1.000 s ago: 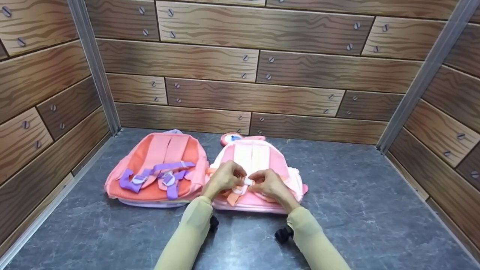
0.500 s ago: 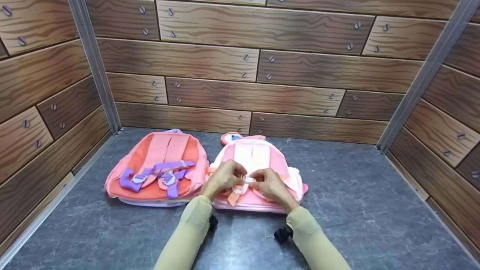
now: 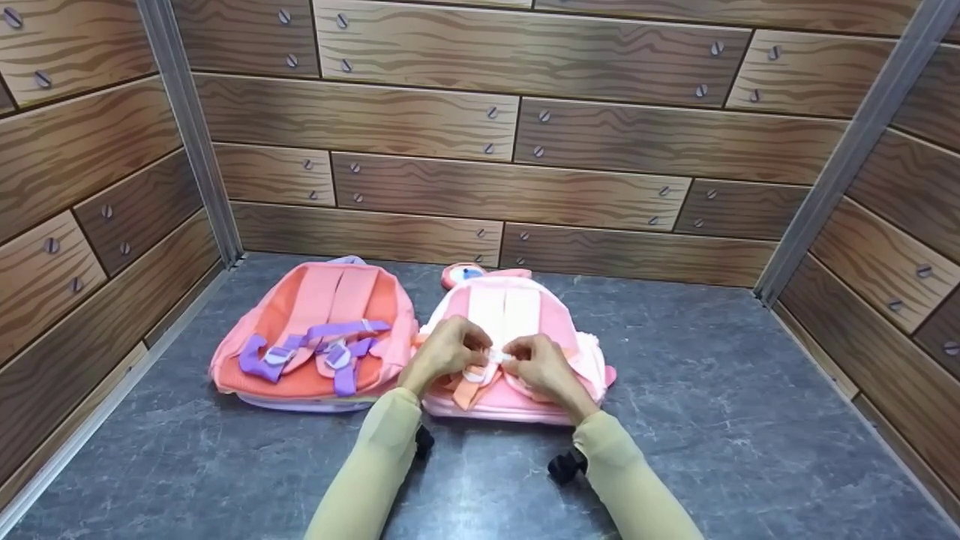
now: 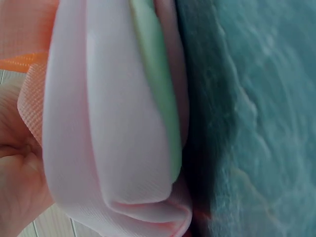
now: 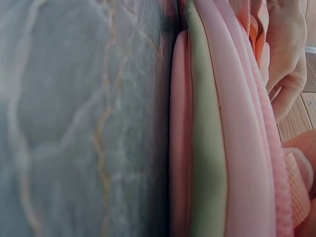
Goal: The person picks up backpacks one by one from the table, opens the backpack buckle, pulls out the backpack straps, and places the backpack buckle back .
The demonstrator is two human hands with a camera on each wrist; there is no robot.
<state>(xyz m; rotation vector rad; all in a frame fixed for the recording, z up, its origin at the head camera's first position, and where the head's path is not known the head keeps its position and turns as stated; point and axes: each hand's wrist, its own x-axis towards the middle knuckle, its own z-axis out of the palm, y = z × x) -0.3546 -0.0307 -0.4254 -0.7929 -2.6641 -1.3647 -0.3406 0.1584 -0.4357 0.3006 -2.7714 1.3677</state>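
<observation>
Barely shifted, both hands [image 3: 448,349] [image 3: 544,369] still pinch the white buckle [image 3: 499,355].

Pink backpack [image 3: 555,307] before me: matt cloth, smooth-sided, knobbly on top.
White buckle [image 3: 496,355]: smooth plastic.
Orange straps [image 3: 466,393]: ribbed woven webbing.
Coral backpack [image 3: 300,311]: matt cloth.
Purple straps [image 3: 341,330]: woven webbing.
My sleeves [image 3: 375,465]: thin matt cloth.
Table [image 3: 712,420]: smooth, stone-patterned, glossy toward the near edge, by me.
Boards [image 3: 600,139] along its far edge: wood-grained, smooth-faced.
Posts [image 3: 193,135] at its far corners: dull grey metal.
</observation>
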